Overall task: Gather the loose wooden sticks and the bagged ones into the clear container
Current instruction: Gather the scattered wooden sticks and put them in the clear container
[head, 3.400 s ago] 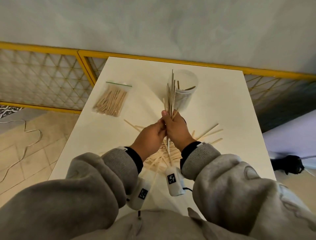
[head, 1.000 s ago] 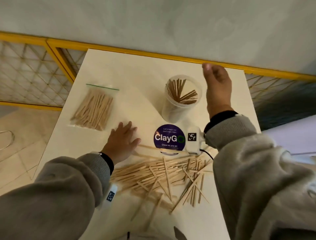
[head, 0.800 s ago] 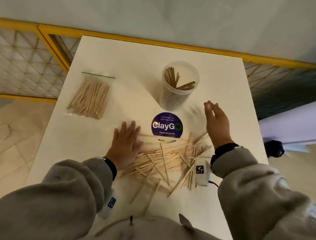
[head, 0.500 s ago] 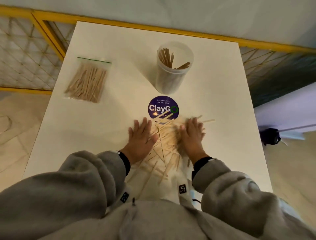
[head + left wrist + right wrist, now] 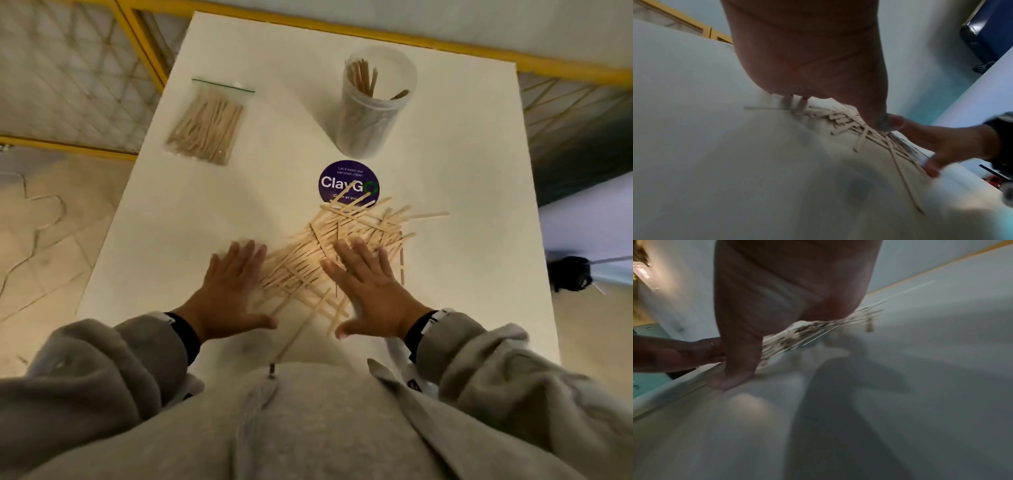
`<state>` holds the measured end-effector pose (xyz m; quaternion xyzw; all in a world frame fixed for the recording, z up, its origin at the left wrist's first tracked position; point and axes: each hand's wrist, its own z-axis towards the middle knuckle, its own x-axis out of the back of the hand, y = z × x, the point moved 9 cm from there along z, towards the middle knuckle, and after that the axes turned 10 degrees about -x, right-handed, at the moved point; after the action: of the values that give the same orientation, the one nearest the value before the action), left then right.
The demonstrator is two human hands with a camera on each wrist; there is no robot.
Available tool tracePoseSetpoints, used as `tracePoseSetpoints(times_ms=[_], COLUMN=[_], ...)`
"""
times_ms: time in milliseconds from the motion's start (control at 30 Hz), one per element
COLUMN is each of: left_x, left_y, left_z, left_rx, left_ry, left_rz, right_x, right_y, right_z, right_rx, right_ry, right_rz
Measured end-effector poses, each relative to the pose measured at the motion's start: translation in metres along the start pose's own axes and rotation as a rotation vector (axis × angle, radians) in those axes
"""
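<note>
A heap of loose wooden sticks [image 5: 346, 240] lies on the white table [image 5: 462, 240], spilling over a purple round sticker [image 5: 347, 178]. My left hand [image 5: 229, 291] lies flat, fingers straight, at the heap's left edge. My right hand [image 5: 368, 284] lies flat with spread fingers on the heap's near right part. The clear container [image 5: 375, 102] stands upright behind the sticker with several sticks inside. A clear zip bag of sticks [image 5: 209, 126] lies at the far left. In the left wrist view the palm [image 5: 807, 48] hovers over the sticks [image 5: 849, 123]; in the right wrist view the palm [image 5: 787, 288] covers sticks [image 5: 818, 331].
A yellow-framed mesh railing [image 5: 137, 51] runs behind and left of the table. A cable [image 5: 34, 233] lies on the tiled floor at left. A dark object [image 5: 572, 277] sits on the floor at right. One stick [image 5: 298, 334] points toward the near table edge.
My right hand came back from beside the container and dropped flat onto the heap. Both hands have pushed the sticks into a tighter pile, then slid toward me. The head view tilted down.
</note>
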<state>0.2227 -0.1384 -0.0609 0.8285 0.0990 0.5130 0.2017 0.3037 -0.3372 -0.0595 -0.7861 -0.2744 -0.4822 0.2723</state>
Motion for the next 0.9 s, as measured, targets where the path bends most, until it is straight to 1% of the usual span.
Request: tracePoseSetpoints(times_ms=[67,167,233,333,400,467,600,700,800,900], left_x=[-0.011,-0.025,-0.027,-0.016,-0.007,0.002,0.032,0.055,0.065,0.068], left_y=[0.013,0.029,0.033,0.034,0.031,0.024,0.024,0.028,0.026,0.022], left_z=[-0.003,0.000,0.008,0.020,0.030,0.043,0.067,0.078,0.086,0.090], left_rx=[-0.024,-0.057,-0.042,-0.005,-0.001,0.017,0.025,0.066,0.097,0.122], left_ry=[0.020,0.063,0.091,0.156,0.184,0.197,0.261,0.310,0.308,0.305], left_rz=[-0.006,0.056,0.097,0.063,0.029,0.024,0.127,0.174,0.187,0.152], right_x=[0.005,0.015,0.018,0.024,0.031,0.039,0.059,0.070,0.082,0.086], right_y=[-0.013,-0.012,-0.003,0.011,0.020,0.032,0.055,0.057,0.051,0.042], right_z=[0.018,0.041,0.049,0.049,0.047,0.049,0.063,0.076,0.085,0.090], right_rx=[-0.028,-0.148,-0.224,-0.266,-0.257,-0.239,-0.198,-0.152,-0.108,-0.036], right_ry=[0.036,0.074,0.092,0.121,0.116,0.090,0.020,-0.028,0.028,0.094], right_rz=[0.024,0.128,0.197,0.265,0.264,0.213,0.123,0.064,0.011,-0.048])
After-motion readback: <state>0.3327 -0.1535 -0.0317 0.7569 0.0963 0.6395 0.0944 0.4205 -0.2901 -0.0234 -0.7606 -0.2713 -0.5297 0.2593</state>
